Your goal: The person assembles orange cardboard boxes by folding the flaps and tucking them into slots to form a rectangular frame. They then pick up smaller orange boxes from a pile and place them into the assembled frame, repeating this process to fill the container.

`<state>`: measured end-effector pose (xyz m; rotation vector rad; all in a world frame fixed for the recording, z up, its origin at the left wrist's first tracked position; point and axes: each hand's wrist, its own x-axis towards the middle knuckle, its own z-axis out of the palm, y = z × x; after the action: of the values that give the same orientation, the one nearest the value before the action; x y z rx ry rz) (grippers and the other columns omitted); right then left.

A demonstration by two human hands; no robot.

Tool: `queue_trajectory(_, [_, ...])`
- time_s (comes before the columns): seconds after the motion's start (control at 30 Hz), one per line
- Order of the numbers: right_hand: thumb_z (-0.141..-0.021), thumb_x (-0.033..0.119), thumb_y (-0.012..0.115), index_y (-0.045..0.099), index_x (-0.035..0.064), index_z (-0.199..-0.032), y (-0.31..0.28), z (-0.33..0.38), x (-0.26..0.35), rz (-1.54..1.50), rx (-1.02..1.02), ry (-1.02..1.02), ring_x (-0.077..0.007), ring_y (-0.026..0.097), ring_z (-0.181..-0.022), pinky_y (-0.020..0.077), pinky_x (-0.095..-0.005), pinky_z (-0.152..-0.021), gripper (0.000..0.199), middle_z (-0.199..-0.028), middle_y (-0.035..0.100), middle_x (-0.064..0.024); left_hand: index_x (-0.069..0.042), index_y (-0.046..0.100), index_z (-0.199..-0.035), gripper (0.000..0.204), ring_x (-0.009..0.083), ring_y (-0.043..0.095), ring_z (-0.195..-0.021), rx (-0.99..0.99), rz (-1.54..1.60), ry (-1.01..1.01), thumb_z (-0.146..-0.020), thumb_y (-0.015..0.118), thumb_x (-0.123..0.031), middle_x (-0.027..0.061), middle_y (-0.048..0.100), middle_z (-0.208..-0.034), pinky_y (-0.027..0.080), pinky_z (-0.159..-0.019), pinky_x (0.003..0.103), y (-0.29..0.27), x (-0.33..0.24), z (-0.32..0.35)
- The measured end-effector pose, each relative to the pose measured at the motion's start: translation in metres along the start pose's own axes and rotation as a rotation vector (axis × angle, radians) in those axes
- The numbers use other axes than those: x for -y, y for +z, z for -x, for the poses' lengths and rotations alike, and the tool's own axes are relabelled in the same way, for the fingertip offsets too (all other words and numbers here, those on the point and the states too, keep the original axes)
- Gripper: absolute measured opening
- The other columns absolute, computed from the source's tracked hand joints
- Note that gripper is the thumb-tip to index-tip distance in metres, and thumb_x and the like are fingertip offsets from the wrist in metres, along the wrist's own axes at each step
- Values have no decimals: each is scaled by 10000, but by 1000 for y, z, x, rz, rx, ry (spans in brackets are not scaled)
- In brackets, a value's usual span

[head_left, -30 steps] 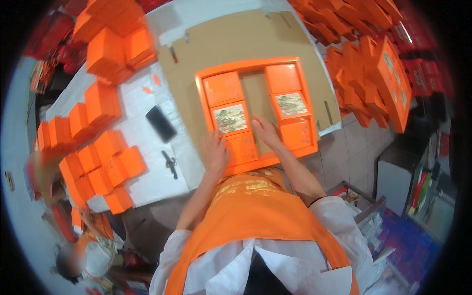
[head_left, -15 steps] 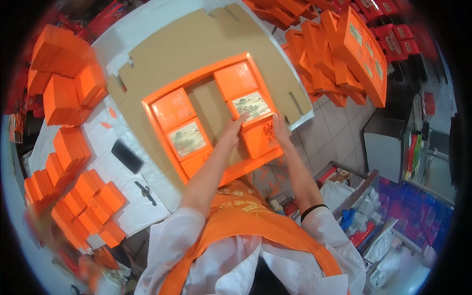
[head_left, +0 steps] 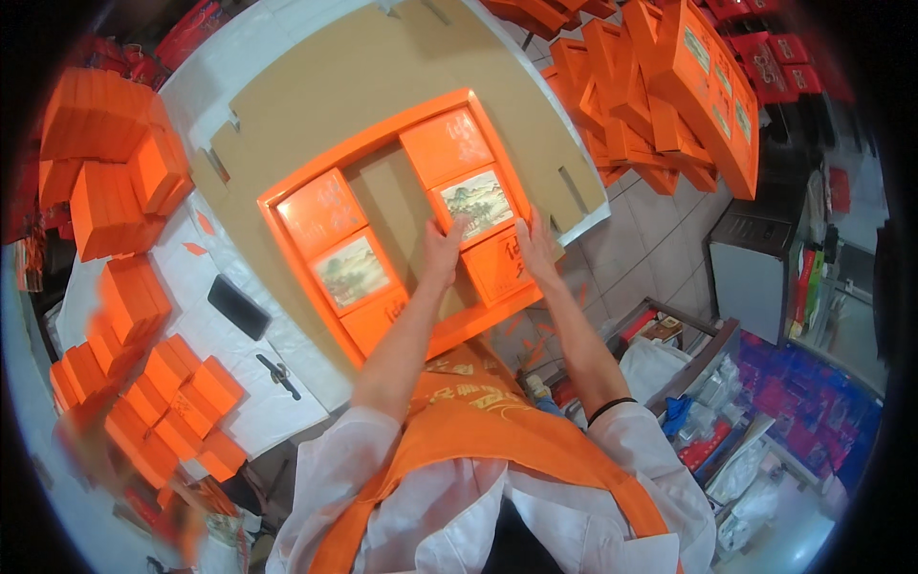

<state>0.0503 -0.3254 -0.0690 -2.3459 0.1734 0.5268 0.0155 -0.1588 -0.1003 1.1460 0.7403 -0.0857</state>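
Note:
A shallow orange tray (head_left: 320, 179) lies on brown cardboard in front of me, with two columns of small boxes in it. In the right column, a landscape-printed box (head_left: 475, 201) sits between a plain orange box (head_left: 445, 146) and a lettered orange box (head_left: 497, 273). My left hand (head_left: 442, 253) reaches into the middle gap, its thumb on the landscape box's lower left corner. My right hand (head_left: 537, 251) closes at that box's lower right corner, beside the tray's rim. Both hands are closed about it; some fingers are hidden. Another landscape-printed box (head_left: 352, 271) sits in the left column.
Brown cardboard (head_left: 330, 96) covers the white-topped table. Stacks of orange boxes (head_left: 115, 210) stand left, near a black phone (head_left: 239, 306) and small black item (head_left: 277, 376). Orange trays (head_left: 703, 105) are piled far right. An open drawer (head_left: 660, 364) with packaging is at lower right.
The view has shifted slightly, so the tray sits further left in it. My left hand has moved slightly down along the landscape box. The lettered box below looks more level with its neighbours.

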Motion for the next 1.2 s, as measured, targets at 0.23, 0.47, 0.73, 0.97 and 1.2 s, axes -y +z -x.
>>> queue_trajectory(0.23, [-885,478,352,194,26,-1370,4,-2,-5,97,-56,-56,-357,267,-1270,193,-456,-1026,681,-1357,303,-214,41,161,-1348,705,307,270,-1263,-273,-760,62,-873,462,-384,225,255,-1365,206,-1034,399,27,-2,5])
queue_trajectory(0.47, [-877,423,421,265,-13,-1327,9,-6,-3,148,-81,-167,-374,323,-1222,255,-443,-999,646,-1316,346,-232,25,108,-1372,702,318,162,-1316,-183,-293,233,-879,444,-345,212,152,-1422,127,-1077,386,23,0,-15])
queue_trajectory(0.73, [-910,305,439,394,-29,-1243,18,-39,-94,-246,111,-132,-293,456,-1060,387,-401,-898,474,-1159,471,-197,21,124,-1371,727,324,194,-1310,-67,-330,421,-855,493,-333,261,205,-1391,151,-1080,359,-11,25,6])
queue_trajectory(0.97, [-917,372,421,264,-28,-1339,-3,-31,-67,-20,-110,-268,-325,315,-1245,262,-377,-1026,601,-1373,296,-208,14,184,-1364,626,293,209,-1314,95,-200,279,-895,455,-301,204,218,-1409,196,-1065,354,-168,-55,117])
queue_trajectory(1.2, [-927,284,417,321,-5,-1319,142,84,221,-275,-76,-382,-253,335,-1243,259,-358,-1028,497,-1357,339,-153,-5,462,-1200,414,186,554,-953,-672,-193,465,-859,555,-220,116,557,-1105,436,-831,290,-457,-82,178])
